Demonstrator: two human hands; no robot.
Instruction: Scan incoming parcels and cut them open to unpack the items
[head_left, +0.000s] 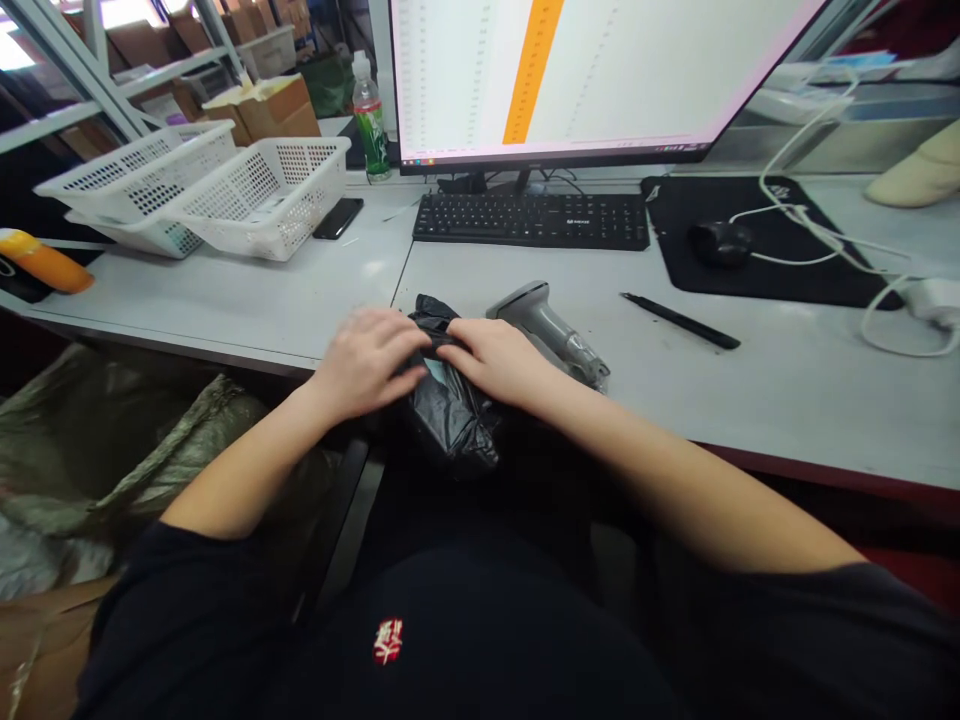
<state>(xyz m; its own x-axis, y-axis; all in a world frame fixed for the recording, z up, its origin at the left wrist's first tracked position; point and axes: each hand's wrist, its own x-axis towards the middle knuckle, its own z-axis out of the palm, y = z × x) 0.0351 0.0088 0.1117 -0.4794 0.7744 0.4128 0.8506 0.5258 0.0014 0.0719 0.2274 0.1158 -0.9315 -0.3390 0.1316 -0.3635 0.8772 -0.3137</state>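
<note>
In the head view, we locate the black plastic package (454, 415) at the near edge of the desk (300, 305), between the two hands. Its long axis runs from far to near, slanted so that the far end points a little left, toward the keyboard (532, 220), and the near end points a little right, toward the wearer's body. The near end extends past the desk edge, above the lap. We see a small pale patch on the package between the hands.

We observe the right hand (501, 362) gripping the far part of the package from the right, thumb and fingers closed on the film. The left hand (366, 365) meets the package from the left, fingertips near those of the right; it is blurred, and we cannot tell whether its grip is closed.

Just right of the right hand, we note a grey handheld scanner (546, 322), partly hidden by that hand and forearm. Farther right lies a slim black tool (681, 320), its far end angled left. Beyond it, a mouse (720, 243) rests on a black mat (810, 275).
</note>
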